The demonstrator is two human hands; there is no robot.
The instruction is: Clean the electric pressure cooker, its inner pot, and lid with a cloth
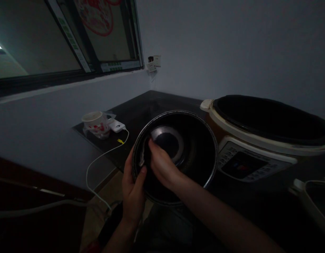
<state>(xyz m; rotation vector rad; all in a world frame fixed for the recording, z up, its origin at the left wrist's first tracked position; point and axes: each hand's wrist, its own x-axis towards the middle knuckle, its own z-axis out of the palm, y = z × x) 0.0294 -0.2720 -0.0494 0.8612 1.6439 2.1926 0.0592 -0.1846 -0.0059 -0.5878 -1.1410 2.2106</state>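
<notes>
A round, dark inner pot with a shiny rim is tilted so that its inside faces me. My left hand grips the rim at the lower left, thumb over the edge and fingers around the outside. Inside the pot is my right hand, its fingers closed together near the left wall. Under those fingers a dark cloth with a pale edge seems to lie against the wall; the dim light hides most of it. A bright ring of reflection shows on the pot's bottom.
To the right stands a large cooker, lid off, with a control panel. Part of another pale-rimmed appliance is at the lower right. A cup in plastic wrap and a white power strip with a trailing cord lie on the dark counter.
</notes>
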